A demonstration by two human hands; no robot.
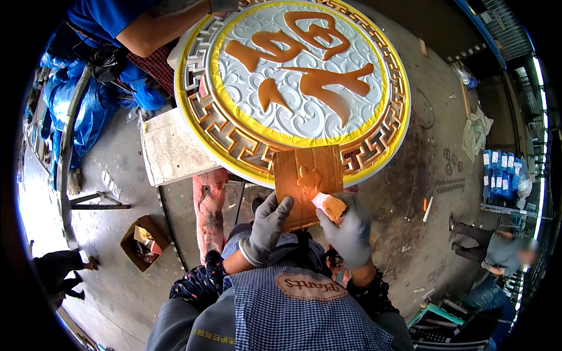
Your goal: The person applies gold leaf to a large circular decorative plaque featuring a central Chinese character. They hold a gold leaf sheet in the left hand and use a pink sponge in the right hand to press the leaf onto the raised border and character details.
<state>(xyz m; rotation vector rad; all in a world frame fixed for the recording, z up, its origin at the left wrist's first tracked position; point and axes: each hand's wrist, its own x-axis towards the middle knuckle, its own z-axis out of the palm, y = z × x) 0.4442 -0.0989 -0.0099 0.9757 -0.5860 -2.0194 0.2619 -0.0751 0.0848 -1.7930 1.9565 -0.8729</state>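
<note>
My left hand (270,227), in a grey glove, grips the left edge of a cardboard piece (293,205) between thumb and fingers. A wet orange-brown paint smear (309,180) lies on the cardboard. My right hand (352,234), also grey-gloved, closes on a short white tool with a rough orange-brown end (333,207); it reaches the paint, and its exact kind is unclear. Just beyond is a large round relief panel (281,126) with a white scrolled ground, raised orange-brown characters, a yellow ring and a partly painted fretwork border. The cardboard overlaps the panel's near rim.
Another person's arm (158,32) reaches the panel's far left edge. A pale board (172,149) and a pink-wrapped support (209,205) stand below the panel. An open cardboard box (143,243) sits on the floor at left. A person (497,248) stands far right.
</note>
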